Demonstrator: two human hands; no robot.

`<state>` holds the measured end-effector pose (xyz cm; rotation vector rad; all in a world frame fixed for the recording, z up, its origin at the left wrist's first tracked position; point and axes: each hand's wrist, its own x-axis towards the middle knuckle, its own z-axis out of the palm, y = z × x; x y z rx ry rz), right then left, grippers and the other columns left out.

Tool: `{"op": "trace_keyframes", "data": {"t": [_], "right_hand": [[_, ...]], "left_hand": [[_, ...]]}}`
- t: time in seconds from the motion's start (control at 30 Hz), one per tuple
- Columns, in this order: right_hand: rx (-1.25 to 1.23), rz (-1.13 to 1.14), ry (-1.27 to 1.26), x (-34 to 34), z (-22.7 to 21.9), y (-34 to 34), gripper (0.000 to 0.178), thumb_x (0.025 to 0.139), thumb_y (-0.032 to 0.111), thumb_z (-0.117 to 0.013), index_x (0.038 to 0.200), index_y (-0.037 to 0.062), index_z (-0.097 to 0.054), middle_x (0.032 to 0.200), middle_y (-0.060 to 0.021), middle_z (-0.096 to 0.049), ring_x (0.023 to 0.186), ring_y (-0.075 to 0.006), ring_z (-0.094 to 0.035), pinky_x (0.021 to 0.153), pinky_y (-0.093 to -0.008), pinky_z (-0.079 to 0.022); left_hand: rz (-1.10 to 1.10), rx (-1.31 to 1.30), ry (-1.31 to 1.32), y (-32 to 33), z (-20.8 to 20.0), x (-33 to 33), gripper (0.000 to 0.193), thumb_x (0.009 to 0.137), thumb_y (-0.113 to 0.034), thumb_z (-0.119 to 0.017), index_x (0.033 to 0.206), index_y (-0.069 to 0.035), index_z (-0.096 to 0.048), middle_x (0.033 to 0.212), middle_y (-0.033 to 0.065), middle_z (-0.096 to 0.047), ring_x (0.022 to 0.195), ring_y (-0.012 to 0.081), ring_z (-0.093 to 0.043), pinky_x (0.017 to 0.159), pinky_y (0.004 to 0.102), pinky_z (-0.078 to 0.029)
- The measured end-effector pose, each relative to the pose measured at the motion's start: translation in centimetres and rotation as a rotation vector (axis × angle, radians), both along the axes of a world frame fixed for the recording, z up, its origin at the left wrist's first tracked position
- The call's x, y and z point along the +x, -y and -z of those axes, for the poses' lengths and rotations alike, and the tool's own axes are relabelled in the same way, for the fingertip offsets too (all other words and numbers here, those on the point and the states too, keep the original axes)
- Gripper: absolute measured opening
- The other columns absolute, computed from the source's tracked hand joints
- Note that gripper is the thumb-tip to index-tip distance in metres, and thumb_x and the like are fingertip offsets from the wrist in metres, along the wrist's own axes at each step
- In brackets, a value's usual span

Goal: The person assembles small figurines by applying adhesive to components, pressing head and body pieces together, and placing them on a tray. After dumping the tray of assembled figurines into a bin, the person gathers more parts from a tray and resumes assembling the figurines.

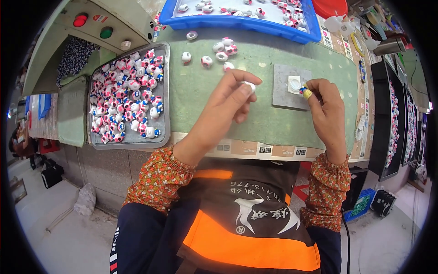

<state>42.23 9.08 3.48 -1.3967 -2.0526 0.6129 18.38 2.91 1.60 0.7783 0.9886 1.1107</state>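
Your apron, dark, orange-banded. Your left hand: pinching one white piece above green mat. Your right hand: grasping one small blue part over grey block.

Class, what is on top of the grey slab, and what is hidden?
On the grey slab lies a small white square bearing a round whitish piece. The surface beneath is covered, and the right hand hides part of the slab's right edge.

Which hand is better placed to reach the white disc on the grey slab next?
Probably your right hand: it's beside the disc; the left hand, holding a white piece, is farther off.
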Motion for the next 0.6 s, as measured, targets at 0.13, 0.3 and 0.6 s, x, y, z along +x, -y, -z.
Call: {"op": "trace_keyframes", "data": {"t": [0.13,0.3,0.6], "right_hand": [[0.128,-0.116,0.211,-0.6,0.1,-1.3,0.009,0.087,0.000,-0.061,0.096,0.0012,-0.060,0.089,-0.0123,-0.059,0.084,-0.0317,-0.052,0.076,-0.0421,-0.044],[0.199,-0.176,0.356,-1.5,-0.2,-2.0,0.009,0.085,-0.001,-0.061,0.094,0.0015,-0.059,0.088,-0.0128,-0.058,0.086,-0.0336,-0.052,0.077,-0.0440,-0.043],[0.191,-0.174,0.414,-2.0,-0.1,-2.1,0.010,0.084,-0.001,-0.060,0.093,0.0013,-0.057,0.088,-0.0136,-0.058,0.086,-0.0342,-0.052,0.077,-0.0445,-0.043]], "left_hand": [[0.038,-0.112,0.166,0.8,0.2,0.5,0.031,0.107,-0.031,-0.048,0.128,-0.009,-0.056,0.094,-0.0015,-0.056,0.073,0.0031,-0.050,0.061,0.0157,-0.041],[0.042,-0.129,0.232,1.5,2.0,0.8,0.032,0.107,-0.034,-0.047,0.124,-0.008,-0.057,0.089,-0.0028,-0.054,0.069,0.0039,-0.048,0.056,0.0168,-0.037],[0.071,-0.180,0.449,1.7,3.1,2.2,0.032,0.107,-0.037,-0.045,0.125,-0.012,-0.052,0.092,-0.0034,-0.048,0.073,0.0056,-0.041,0.058,0.0192,-0.033]]}}
